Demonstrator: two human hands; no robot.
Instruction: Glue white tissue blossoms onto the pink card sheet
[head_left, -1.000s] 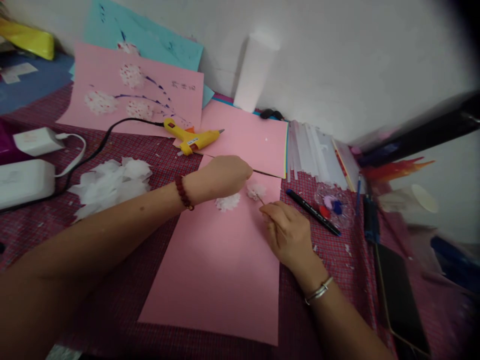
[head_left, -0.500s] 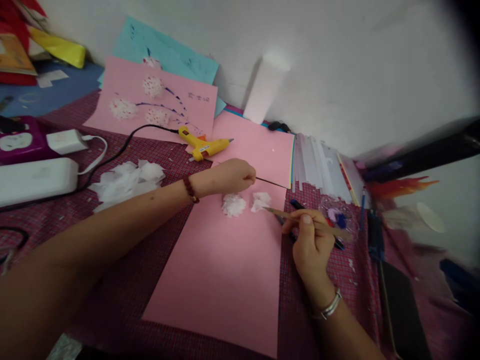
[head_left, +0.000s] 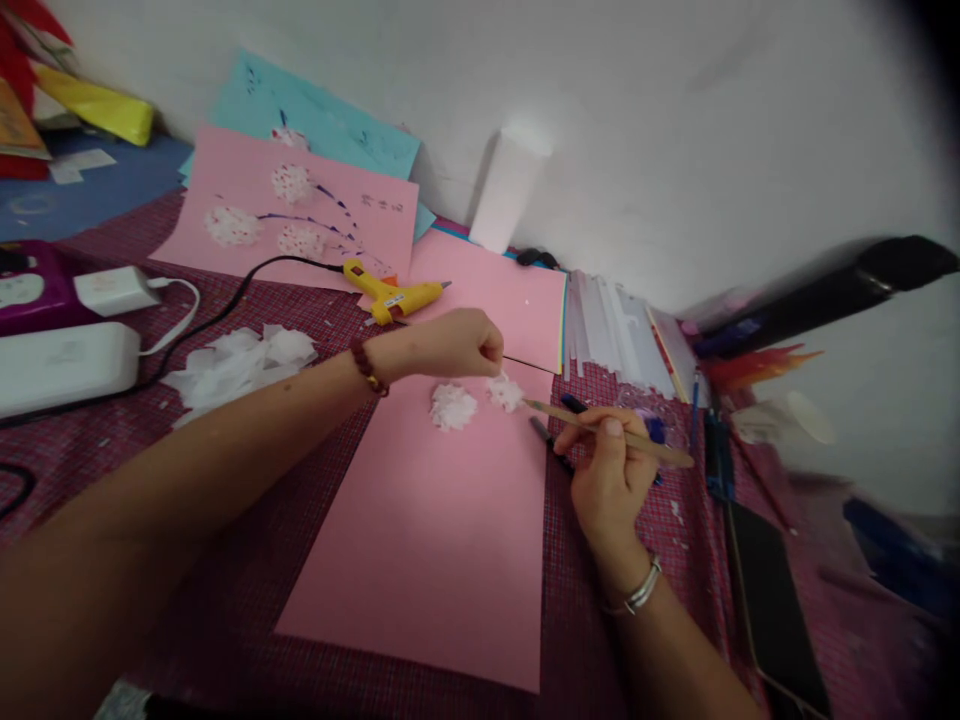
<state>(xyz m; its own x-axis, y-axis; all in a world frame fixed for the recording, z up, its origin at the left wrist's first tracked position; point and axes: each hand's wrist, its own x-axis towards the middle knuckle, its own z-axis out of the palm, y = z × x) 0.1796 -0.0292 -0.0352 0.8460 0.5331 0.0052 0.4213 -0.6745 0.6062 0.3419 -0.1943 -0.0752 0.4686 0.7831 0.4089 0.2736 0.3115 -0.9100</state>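
Observation:
On the pink paper sheet (head_left: 435, 540) are two white ruffled paper flowers. The fuller white flower (head_left: 453, 407) sits left of the smaller white flower (head_left: 505, 393). My left hand (head_left: 466, 345) is closed in a pinch just above the smaller one, its fingertips at that flower's upper edge; what they hold is hidden. In my right hand (head_left: 611, 475) is a thin wooden stick (head_left: 566, 415), gripped like a pen, its pointed tip close to the smaller flower's right side. Dark pens (head_left: 551, 440) lie partly under the right hand.
A yellow glue gun (head_left: 394, 297) with a black cord lies behind my left wrist. Crumpled white tissue paper (head_left: 240, 365) is beside my left forearm. Finished flower pictures (head_left: 277, 225) lean at the back. Clear glue sticks (head_left: 600, 325) lie right of the stacked paper.
The whole view has shifted slightly. My left fingertips have come down closer to the smaller flower. The wooden stick stays in my right hand, its tip still beside that flower.

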